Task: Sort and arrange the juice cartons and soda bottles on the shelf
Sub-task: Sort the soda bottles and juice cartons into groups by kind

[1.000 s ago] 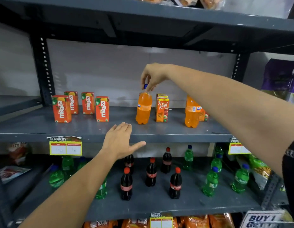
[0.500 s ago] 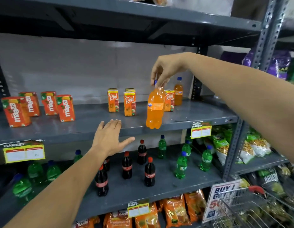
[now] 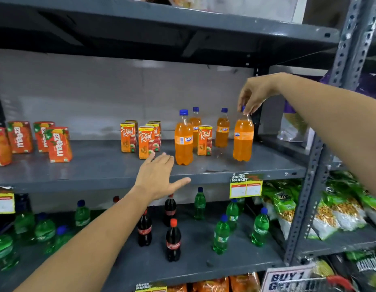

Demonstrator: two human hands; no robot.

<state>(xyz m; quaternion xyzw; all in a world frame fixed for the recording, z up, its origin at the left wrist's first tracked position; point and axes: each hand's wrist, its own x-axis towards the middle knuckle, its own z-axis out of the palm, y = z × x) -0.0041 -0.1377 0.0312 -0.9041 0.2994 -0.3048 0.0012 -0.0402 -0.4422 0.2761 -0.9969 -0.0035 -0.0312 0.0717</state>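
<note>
Grey metal shelves (image 3: 111, 171) are seen from the head camera, with a pale wall behind them. On the middle shelf, red juice cartons (image 3: 59, 144) are stood at the far left. Yellow juice cartons (image 3: 146, 142) are grouped near the middle. Orange soda bottles (image 3: 184, 138) are stood to the right of them, and one yellow carton is set between these bottles. The right hand (image 3: 255, 94) is held over the rightmost orange bottle (image 3: 243, 138). Its blue cap is pinched by the fingertips, and the bottle is kept upright at the right end of the shelf. The left hand (image 3: 158, 178) is spread flat with the thumb out. It is held near the shelf edge, and nothing is gripped. Dark and green bottles (image 3: 173, 241) are stood on the lower shelf.
</note>
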